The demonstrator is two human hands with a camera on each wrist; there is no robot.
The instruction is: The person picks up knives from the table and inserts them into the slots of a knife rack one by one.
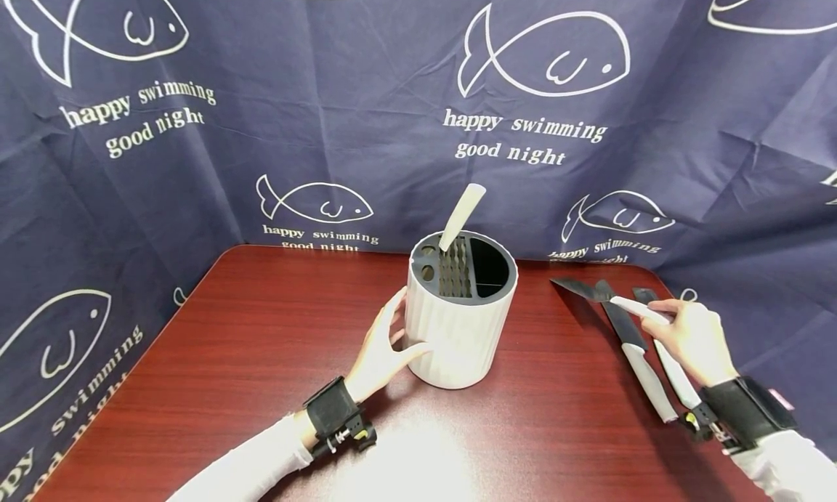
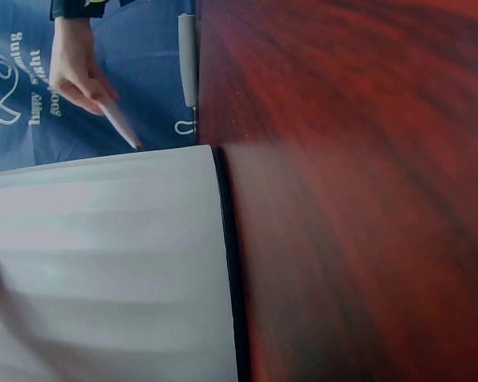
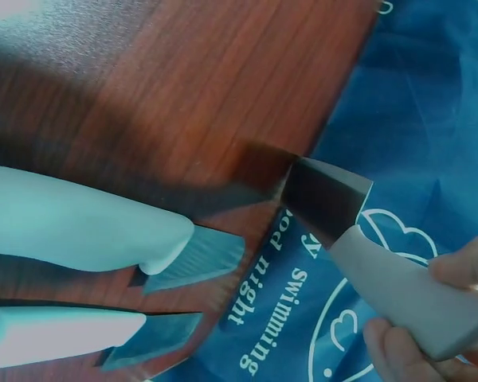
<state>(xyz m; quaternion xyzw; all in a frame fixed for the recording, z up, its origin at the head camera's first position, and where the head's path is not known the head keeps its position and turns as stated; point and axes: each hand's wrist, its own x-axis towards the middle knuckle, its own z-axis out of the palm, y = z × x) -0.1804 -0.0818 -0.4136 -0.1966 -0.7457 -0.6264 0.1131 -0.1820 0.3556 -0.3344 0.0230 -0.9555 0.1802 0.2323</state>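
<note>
A white ribbed knife block (image 1: 458, 342) with a dark slotted top stands on the table. My left hand (image 1: 382, 353) holds its left side, thumb on the front and fingers around the side. In the left wrist view the block's wall (image 2: 103, 239) fills the lower left. One white handle (image 1: 463, 215) sticks up, tilted, from the block's slots. At the right, my right hand (image 1: 700, 338) grips a knife (image 3: 406, 286) by its white handle. That knife's dark blade points left, toward the block, above the other knives.
Two more white-handled knives, one nearer the block (image 1: 644, 378) and one under my right hand (image 1: 676, 375), lie on the red-brown table (image 1: 261, 357). A blue curtain (image 1: 392, 110) with fish drawings hangs behind the table. The block's top also has two round holes and a large dark opening.
</note>
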